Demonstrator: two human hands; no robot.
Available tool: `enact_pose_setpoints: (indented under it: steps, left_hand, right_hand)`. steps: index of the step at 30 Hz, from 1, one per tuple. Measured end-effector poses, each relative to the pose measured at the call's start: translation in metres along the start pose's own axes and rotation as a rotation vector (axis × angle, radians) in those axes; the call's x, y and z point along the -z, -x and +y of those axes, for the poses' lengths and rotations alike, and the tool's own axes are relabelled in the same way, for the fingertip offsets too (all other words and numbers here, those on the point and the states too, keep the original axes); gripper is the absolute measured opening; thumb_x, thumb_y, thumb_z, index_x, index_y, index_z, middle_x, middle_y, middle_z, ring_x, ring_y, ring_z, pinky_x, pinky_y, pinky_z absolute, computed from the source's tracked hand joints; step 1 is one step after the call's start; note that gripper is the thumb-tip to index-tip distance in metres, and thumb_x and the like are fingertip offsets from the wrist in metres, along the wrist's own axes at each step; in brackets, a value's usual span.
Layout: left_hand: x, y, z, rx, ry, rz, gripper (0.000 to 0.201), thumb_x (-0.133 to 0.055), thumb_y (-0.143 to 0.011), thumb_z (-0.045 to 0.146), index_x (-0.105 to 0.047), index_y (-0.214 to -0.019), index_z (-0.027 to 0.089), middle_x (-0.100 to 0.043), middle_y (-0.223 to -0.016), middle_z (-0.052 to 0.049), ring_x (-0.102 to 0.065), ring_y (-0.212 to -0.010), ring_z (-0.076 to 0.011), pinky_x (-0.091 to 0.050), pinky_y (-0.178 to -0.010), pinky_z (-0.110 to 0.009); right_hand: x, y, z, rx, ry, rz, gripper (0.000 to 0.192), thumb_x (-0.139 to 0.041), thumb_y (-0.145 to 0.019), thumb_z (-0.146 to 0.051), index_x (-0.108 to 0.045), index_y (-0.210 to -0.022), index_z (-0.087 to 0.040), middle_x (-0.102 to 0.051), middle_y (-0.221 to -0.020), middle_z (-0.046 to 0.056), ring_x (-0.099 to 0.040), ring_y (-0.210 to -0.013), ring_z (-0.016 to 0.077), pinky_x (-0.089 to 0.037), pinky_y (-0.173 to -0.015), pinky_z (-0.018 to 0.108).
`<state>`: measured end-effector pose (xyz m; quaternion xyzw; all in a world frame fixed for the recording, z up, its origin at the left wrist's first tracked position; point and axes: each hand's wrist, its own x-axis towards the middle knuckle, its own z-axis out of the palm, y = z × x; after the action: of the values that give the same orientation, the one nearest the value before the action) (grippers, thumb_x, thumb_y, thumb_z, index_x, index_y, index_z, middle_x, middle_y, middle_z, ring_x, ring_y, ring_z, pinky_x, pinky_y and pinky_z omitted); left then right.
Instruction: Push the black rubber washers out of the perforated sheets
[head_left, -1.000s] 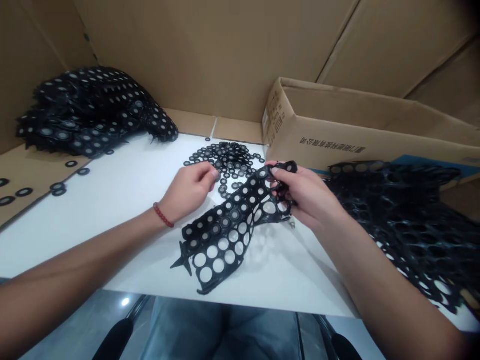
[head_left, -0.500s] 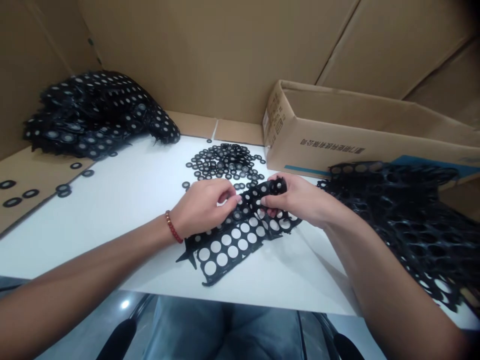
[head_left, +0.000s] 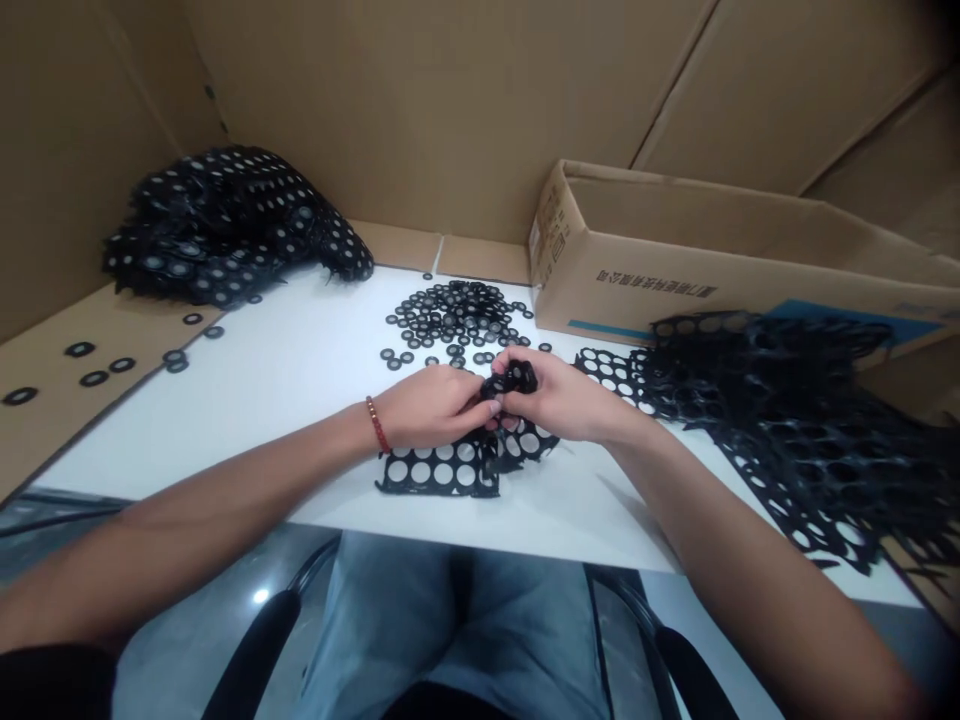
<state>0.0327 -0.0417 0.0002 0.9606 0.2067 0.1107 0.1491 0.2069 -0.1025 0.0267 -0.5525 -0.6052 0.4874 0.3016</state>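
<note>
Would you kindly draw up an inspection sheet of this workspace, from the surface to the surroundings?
Surface: white table, with a cardboard sheet along its left.
Things in hand: black holed sheet, upper part bunched, lower part spread out.
Clutter: loose black rings piled toward the back, others scattered left; dotted black heap back left; black holed sheets right.
Hands: left hand and right hand close together, both gripping the bunched part.
Cables: nothing seen for certain.
Surroundings: cardboard walls; open carton; chair armrest.
</note>
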Motion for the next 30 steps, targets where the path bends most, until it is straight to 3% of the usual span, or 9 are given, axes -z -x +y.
enact_pose_setpoints:
  steps: [3,8,14,17,20,25,30]
  left_hand:
    - [-0.001,0.001,0.000,0.014,-0.186,0.061,0.032,-0.033,-0.089,0.030,-0.055,-0.072,0.014,-0.062,-0.067,-0.008,-0.054,-0.057,-0.0182,-0.036,-0.056,-0.030]
    - [-0.004,-0.004,-0.006,0.063,-0.125,0.163,0.031,-0.030,-0.090,0.027,-0.053,-0.074,0.016,-0.063,-0.068,-0.006,-0.056,-0.060,-0.0175,-0.039,-0.061,-0.030]
    - [0.005,-0.003,-0.039,0.220,-0.095,0.313,0.045,-0.010,-0.095,0.026,-0.048,-0.071,0.018,-0.062,-0.067,-0.003,-0.057,-0.061,-0.0136,-0.042,-0.061,-0.025]
    - [0.011,-0.001,-0.048,0.288,-0.152,0.380,0.042,-0.014,-0.094,0.028,-0.051,-0.075,0.018,-0.063,-0.071,-0.005,-0.057,-0.065,-0.0167,-0.042,-0.062,-0.028]
    - [0.009,-0.002,-0.046,0.275,-0.205,0.390,0.033,-0.027,-0.092,0.029,-0.055,-0.079,0.019,-0.064,-0.079,-0.006,-0.057,-0.075,-0.0197,-0.042,-0.070,-0.030]
    - [0.003,-0.005,-0.034,0.235,-0.230,0.375,0.023,-0.037,-0.087,0.027,-0.058,-0.089,0.018,-0.062,-0.090,-0.009,-0.056,-0.087,-0.0218,-0.041,-0.081,-0.033]
    - [0.011,-0.013,-0.019,0.237,-0.166,0.350,0.026,-0.040,-0.086,0.031,-0.061,-0.088,0.017,-0.064,-0.088,-0.009,-0.056,-0.083,-0.0224,-0.040,-0.076,-0.033]
  right_hand:
    - [-0.008,-0.004,0.002,0.048,-0.039,0.047,0.020,-0.053,-0.076,-0.006,-0.044,-0.084,-0.021,-0.060,-0.055,-0.006,-0.061,-0.054,0.0113,-0.046,-0.051,0.020]
    - [-0.011,-0.011,0.002,0.074,-0.149,0.168,0.022,-0.054,-0.075,-0.005,-0.044,-0.086,-0.020,-0.060,-0.058,-0.005,-0.059,-0.052,0.0109,-0.047,-0.053,0.022]
    - [0.013,-0.021,0.012,0.067,-0.217,0.257,0.023,-0.051,-0.068,-0.002,-0.047,-0.083,-0.018,-0.058,-0.060,-0.003,-0.049,-0.048,0.0076,-0.037,-0.044,0.018]
    - [0.026,-0.024,0.020,0.006,-0.192,0.256,0.016,-0.051,-0.063,-0.002,-0.048,-0.070,-0.016,-0.055,-0.056,0.000,-0.044,-0.044,0.0077,-0.032,-0.039,0.019]
    - [0.032,-0.024,0.026,-0.045,-0.133,0.211,0.012,-0.056,-0.062,-0.009,-0.048,-0.058,-0.016,-0.052,-0.051,0.002,-0.044,-0.043,0.0098,-0.032,-0.037,0.022]
    - [0.035,-0.021,0.027,-0.098,0.034,0.213,0.016,-0.069,-0.055,-0.013,-0.054,-0.054,-0.016,-0.057,-0.049,0.003,-0.051,-0.045,0.0144,-0.033,-0.038,0.024]
    - [0.036,-0.018,0.023,-0.100,0.082,0.223,0.017,-0.071,-0.053,-0.012,-0.056,-0.047,-0.016,-0.058,-0.045,0.004,-0.050,-0.041,0.0134,-0.033,-0.037,0.024]
